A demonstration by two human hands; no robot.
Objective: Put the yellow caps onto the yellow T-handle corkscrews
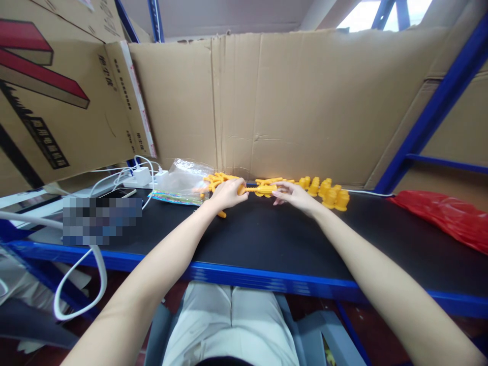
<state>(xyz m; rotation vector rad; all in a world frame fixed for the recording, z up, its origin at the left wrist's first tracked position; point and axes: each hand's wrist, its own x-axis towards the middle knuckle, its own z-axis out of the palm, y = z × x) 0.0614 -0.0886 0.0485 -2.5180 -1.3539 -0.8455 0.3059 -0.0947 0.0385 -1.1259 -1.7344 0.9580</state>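
Note:
My left hand (229, 194) is closed around a yellow plastic piece with a thin, ridged, screw-like rod (251, 189) pointing right. Facing it, my right hand (293, 196) pinches a yellow plastic sleeve (269, 188). The rod's tip meets the sleeve's left end; how far it goes in cannot be seen. A heap of yellow plastic sticks (218, 178) lies behind my left hand, partly hidden by it. More yellow pieces (275, 180) lie just behind the sleeve. Right of my right hand stand several yellow stepped cylinders (334, 196) with wide bases.
The black tabletop (263, 239) ends in a blue metal edge (274, 277). A clear plastic bag (186, 178), a white power strip (143, 177) with cables and a phone (118, 193) are at left. A red plastic bag (442, 213) lies right. Cardboard (305, 107) walls the back.

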